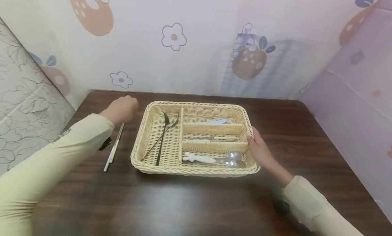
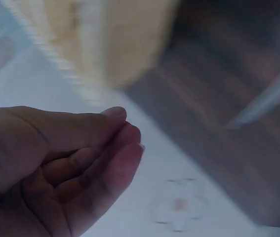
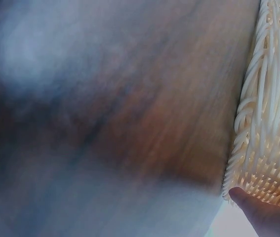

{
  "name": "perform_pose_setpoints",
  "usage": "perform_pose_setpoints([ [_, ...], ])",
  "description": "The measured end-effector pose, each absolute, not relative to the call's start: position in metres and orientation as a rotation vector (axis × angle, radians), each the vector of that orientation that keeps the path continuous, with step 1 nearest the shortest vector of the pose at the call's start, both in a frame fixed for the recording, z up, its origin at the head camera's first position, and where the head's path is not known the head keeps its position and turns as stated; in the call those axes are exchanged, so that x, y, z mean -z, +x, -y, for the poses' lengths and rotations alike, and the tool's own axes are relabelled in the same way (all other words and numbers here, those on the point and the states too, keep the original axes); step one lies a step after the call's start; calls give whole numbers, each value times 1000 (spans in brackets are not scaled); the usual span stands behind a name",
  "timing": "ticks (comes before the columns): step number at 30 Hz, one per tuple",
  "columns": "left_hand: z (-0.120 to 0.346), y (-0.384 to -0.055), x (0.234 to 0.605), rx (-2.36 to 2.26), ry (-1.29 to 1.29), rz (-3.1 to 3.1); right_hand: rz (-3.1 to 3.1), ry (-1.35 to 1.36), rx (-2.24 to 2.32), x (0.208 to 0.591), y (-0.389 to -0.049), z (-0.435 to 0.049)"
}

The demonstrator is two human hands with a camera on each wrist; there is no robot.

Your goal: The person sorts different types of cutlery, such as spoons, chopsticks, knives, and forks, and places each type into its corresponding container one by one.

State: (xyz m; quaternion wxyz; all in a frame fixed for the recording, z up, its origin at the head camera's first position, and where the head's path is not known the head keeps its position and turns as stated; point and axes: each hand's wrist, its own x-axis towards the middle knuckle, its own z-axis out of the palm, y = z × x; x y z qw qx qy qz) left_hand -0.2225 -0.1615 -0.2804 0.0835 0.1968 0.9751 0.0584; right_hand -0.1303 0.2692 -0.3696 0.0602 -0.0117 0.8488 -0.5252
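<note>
A cream woven basket with divided compartments sits on the table. My right hand grips its right end, thumb over the rim; in the right wrist view that thumb lies against the weave. My left hand is held above the table, left of the basket's back corner. Its fingers are curled and the thumb meets the index fingertip, with nothing between them, as the left wrist view shows. Below it lie slim pale sticks that look like chopsticks. A black spoon crosses a dark fork in the left compartment.
A knife lies in the back right compartment, slim cutlery in the middle one. Spoons and a white rabbit-topped handle fill the front one. Patterned wall covering rises behind the dark wooden table.
</note>
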Motion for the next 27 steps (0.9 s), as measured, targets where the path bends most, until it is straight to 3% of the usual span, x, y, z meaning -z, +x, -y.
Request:
perform_pose_setpoints([
  [11,214,-213,335,-251,392,-2810,-2548,-30,1594,368,-130,-270],
  [27,205,-211,341,-254,263,-2769,-2536,-47,1626,370,-131,-270],
])
